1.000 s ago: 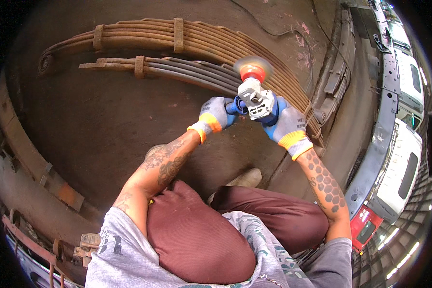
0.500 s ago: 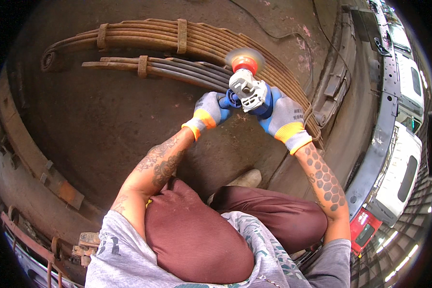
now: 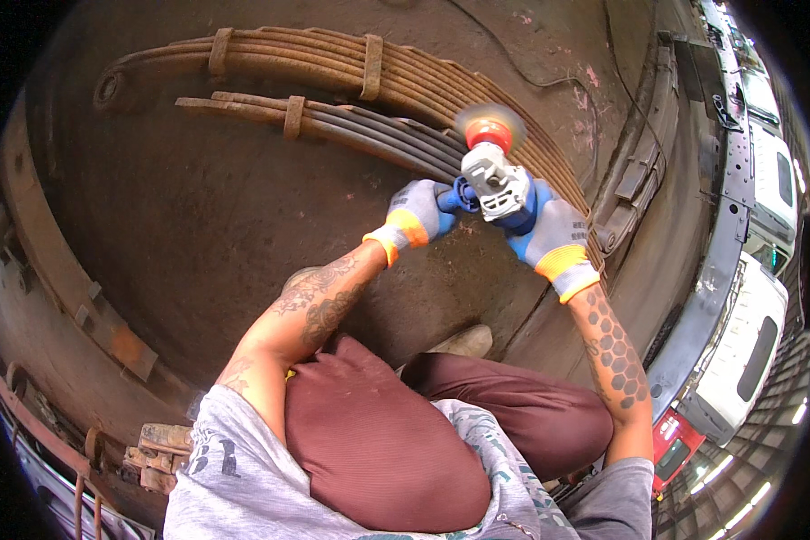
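Holding the grinder: both hands, in grey-and-blue gloves with orange-yellow cuffs, are closed around the angle grinder point(image 3: 488, 171), which sits between 1 and 2 o'clock from the middle of the view.
Left hand point(image 3: 416, 211): fingers curled about the blue side handle point(image 3: 464, 194), which juts from the grinder's head toward 8 o'clock.
Right hand point(image 3: 551, 222): wrapped around the blue body point(image 3: 519, 216) — some of its fingers are hidden behind the tool.
Spinning wheel point(image 3: 511, 119): a blurred disc over a red cup point(image 3: 490, 134), at the grinder's 12 o'clock; it overlaps both spring packs in view, and I cannot tell whether it touches either.
Smaller leaf spring point(image 3: 369, 135): at 11 o'clock, rusty at its far left end, greyer right of its clip point(image 3: 293, 117), running in behind the grinder.
Larger leaf spring point(image 3: 288, 61): arching from 10 o'clock past 12 toward 2, rust-brown, with two clips across it and a rolled eye point(image 3: 109, 87) at its left end.
Floor point(image 3: 270, 198): brown and stained, with a dark cable point(image 3: 513, 68) at 1 o'clock.
Edges: a rusty beam point(image 3: 40, 216) at 9 o'clock; a blue-grey rail point(image 3: 702, 306) at 3 — beyond it a white cab point(image 3: 724, 364), and a red one point(image 3: 675, 450) at 4.
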Demonstrator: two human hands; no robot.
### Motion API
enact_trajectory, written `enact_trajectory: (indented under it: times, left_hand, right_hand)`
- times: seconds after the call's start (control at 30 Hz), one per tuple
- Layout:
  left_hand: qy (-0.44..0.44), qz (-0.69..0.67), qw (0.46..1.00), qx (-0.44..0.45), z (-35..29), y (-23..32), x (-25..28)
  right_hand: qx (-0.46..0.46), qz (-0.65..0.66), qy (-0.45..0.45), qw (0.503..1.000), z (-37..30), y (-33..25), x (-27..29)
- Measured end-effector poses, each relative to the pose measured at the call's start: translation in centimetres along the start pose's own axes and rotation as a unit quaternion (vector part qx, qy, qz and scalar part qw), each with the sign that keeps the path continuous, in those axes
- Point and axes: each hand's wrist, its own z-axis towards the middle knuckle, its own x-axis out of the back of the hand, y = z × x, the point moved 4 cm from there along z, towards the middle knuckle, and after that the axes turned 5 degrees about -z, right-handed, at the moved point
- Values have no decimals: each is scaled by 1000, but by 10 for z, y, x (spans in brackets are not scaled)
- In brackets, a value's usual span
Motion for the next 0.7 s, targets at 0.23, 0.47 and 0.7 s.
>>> enact_trajectory:
  times: [0.23, 0.47, 0.7]
  left_hand:
    - [-43, 10, 999, -12, 15, 0, -25]
    - [-72, 54, 996, -15, 23, 5, -42]
    - [-75, 67, 995, -8, 27, 4, -50]
  right_hand:
    - [-22, 8, 19, 1000, -8, 28, -25]
    - [-36, 48, 48, 997, -18, 50, -44]
    - [-46, 56, 44, 996, -18, 62, -53]
